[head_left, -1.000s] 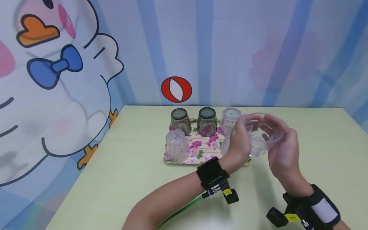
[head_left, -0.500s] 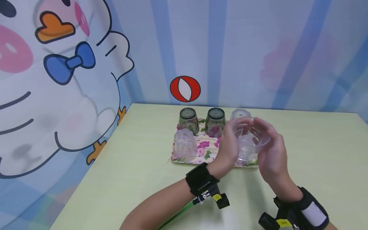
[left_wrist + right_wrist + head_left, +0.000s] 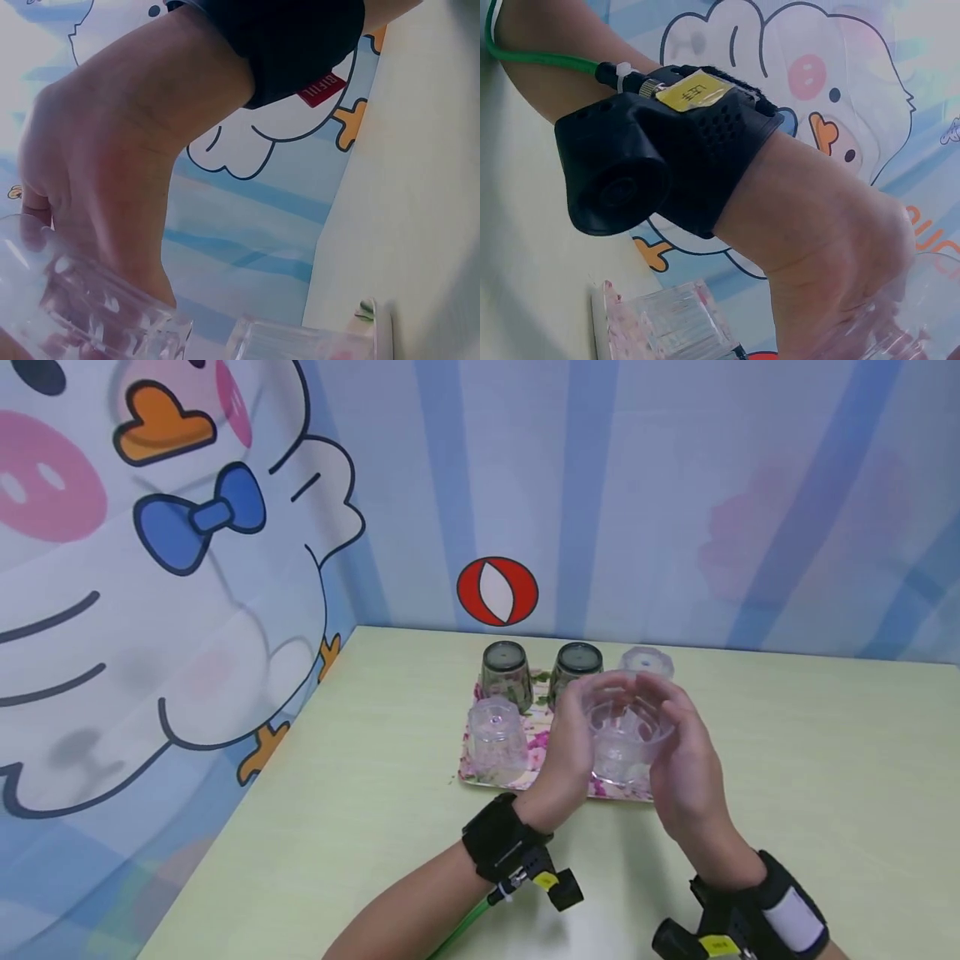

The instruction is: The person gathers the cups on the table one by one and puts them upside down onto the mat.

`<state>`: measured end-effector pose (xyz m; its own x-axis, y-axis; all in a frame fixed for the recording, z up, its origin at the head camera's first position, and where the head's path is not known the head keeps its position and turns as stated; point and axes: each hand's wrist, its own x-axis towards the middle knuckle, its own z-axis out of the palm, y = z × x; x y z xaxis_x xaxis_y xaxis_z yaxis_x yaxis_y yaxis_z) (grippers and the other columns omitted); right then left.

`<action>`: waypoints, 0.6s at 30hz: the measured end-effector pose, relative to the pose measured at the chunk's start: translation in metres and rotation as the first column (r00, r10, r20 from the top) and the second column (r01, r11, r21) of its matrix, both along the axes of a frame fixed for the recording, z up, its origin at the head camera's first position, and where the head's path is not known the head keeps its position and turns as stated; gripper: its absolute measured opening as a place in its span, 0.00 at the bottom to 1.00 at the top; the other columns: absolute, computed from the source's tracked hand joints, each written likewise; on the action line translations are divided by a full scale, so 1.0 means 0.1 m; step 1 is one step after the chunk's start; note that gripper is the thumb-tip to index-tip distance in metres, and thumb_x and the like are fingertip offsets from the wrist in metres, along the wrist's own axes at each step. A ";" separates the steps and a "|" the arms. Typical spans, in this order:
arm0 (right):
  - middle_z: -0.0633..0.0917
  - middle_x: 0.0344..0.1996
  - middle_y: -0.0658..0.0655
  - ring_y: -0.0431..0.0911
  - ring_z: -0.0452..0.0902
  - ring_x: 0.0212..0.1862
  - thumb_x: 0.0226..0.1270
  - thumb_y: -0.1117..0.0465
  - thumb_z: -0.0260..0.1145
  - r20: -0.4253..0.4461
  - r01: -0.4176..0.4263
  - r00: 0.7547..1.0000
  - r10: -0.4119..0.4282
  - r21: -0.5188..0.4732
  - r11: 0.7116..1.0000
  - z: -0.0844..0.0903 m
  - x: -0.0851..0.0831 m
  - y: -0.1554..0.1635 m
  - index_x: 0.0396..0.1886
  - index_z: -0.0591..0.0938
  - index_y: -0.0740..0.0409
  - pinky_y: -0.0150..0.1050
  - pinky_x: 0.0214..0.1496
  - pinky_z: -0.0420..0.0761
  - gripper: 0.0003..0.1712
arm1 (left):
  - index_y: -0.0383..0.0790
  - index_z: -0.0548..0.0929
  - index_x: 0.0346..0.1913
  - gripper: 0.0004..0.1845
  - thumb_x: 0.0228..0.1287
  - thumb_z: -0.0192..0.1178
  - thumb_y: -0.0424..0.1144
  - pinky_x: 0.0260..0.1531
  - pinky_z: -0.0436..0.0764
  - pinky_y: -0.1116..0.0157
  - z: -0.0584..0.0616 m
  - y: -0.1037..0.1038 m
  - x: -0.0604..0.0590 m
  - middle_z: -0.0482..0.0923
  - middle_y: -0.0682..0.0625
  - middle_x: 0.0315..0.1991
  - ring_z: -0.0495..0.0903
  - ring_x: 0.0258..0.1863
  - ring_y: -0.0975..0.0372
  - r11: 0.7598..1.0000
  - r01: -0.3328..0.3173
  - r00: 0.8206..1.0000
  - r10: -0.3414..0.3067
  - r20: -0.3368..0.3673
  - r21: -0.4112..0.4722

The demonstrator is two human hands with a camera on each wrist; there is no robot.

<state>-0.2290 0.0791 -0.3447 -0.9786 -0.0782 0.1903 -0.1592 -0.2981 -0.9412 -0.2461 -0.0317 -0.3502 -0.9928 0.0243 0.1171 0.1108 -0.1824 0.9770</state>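
Observation:
Both hands hold a clear glass (image 3: 628, 745), its wide rim tipped toward the head camera. My left hand (image 3: 558, 756) wraps its left side, fingers curving over the far rim, and my right hand (image 3: 690, 777) curls round the right side. The held glass overlaps the right part of a flowered tray (image 3: 537, 739) in the head view. Faceted walls of this glass (image 3: 112, 319) show at the lower left of the left wrist view. From the right wrist view, the left hand (image 3: 840, 247) bends down onto the glass.
Upside down on the tray stand two dark glasses (image 3: 506, 677) at the back, a clear glass (image 3: 497, 739) at front left and another clear glass (image 3: 647, 662) at back right. The pale table (image 3: 825, 793) meets a cartoon-printed wall (image 3: 660, 510). A green cable (image 3: 461, 927) follows the left forearm.
The hands have carried the clear glass left, from beyond the tray's right edge to over its right part. The head view has shifted slightly right.

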 end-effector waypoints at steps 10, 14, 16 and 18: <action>0.71 0.57 0.42 0.38 0.62 0.63 0.79 0.58 0.34 0.004 -0.005 1.000 0.005 0.029 1.000 0.02 -0.01 -0.02 0.60 0.71 0.47 0.44 0.76 0.48 0.21 | 0.45 0.77 0.58 0.26 0.76 0.28 0.46 0.65 0.71 0.55 -0.04 -0.03 -0.01 0.78 0.47 0.58 0.75 0.59 0.56 1.000 0.012 1.000 -0.012 0.007 -0.007; 0.71 0.57 0.43 0.39 0.62 0.64 0.79 0.59 0.31 -0.010 -0.010 1.000 0.011 0.058 0.998 0.04 0.00 0.00 0.62 0.69 0.50 0.36 0.73 0.55 0.22 | 0.46 0.76 0.59 0.27 0.76 0.25 0.47 0.69 0.66 0.54 -0.05 -0.03 0.00 0.76 0.49 0.60 0.72 0.63 0.59 0.999 0.011 1.000 -0.012 -0.023 -0.033; 0.71 0.57 0.45 0.40 0.63 0.64 0.79 0.59 0.30 -0.020 -0.014 1.000 0.016 0.069 0.998 0.06 0.01 0.01 0.62 0.68 0.51 0.32 0.71 0.57 0.23 | 0.48 0.75 0.60 0.28 0.76 0.24 0.48 0.71 0.63 0.53 -0.05 -0.02 0.01 0.74 0.51 0.62 0.69 0.66 0.59 0.999 0.009 0.999 -0.011 -0.035 -0.048; 0.71 0.58 0.45 0.40 0.63 0.64 0.79 0.58 0.30 -0.029 -0.013 0.999 0.016 0.079 0.997 0.07 0.01 0.02 0.62 0.67 0.52 0.29 0.69 0.60 0.23 | 0.48 0.74 0.61 0.28 0.76 0.24 0.50 0.72 0.61 0.53 -0.05 -0.02 0.02 0.72 0.52 0.64 0.66 0.68 0.59 0.998 0.010 0.999 -0.013 -0.050 -0.069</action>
